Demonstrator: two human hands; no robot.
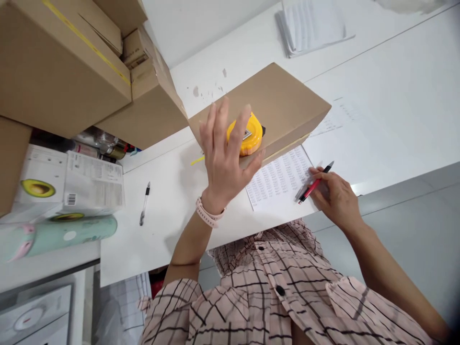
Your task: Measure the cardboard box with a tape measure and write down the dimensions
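My left hand (226,148) is over the near left part of a closed brown cardboard box (276,96), fingers spread. A yellow tape measure (253,136) sits on the box top between my index finger and thumb, partly hidden by the finger. I cannot tell whether the hand touches it. A short yellow strip (197,160) shows left of the hand. My right hand (334,194) is closed on a red pen (311,189) with black ends. It rests at the right edge of a printed sheet (278,179), which lies partly under the box.
Large cardboard boxes (64,72) are stacked at the left. Below them are white avocado-print cartons (93,182) and a mint green bottle (75,232). A clear pen (144,203) lies on the white table (388,115). A stack of papers (314,24) lies at the back.
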